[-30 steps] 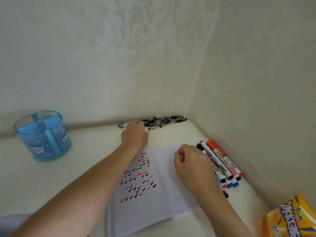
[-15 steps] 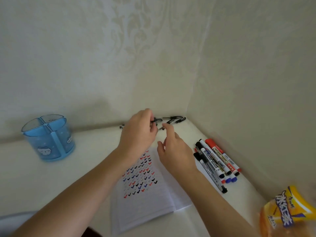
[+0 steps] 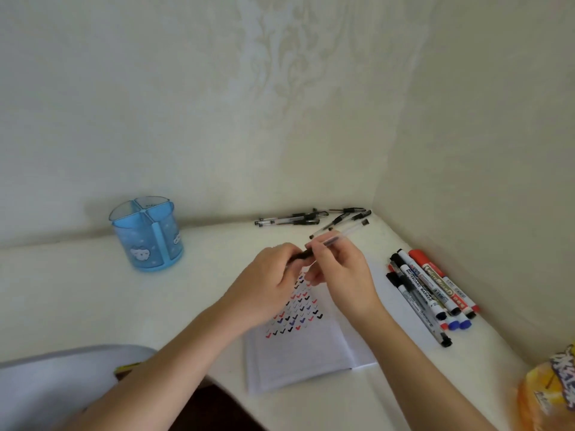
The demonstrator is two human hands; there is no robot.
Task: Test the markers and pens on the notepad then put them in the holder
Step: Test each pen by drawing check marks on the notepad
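Both hands hold one clear-barrelled black pen above the open notepad. My left hand grips its dark capped end, and my right hand pinches the barrel. The page carries rows of red, blue and black check marks. A blue divided holder stands at the back left, with no pens showing in it. More black pens lie along the back wall. Several whiteboard markers lie side by side right of the notepad.
The white table sits in a corner, walls at the back and right. An orange snack bag lies at the front right edge. A white cloth and a dark object are at the lower left.
My left hand lifted a pen from the pile at the back wall and brought it over the notepad. My right hand left the page and took hold of the pen's barrel.
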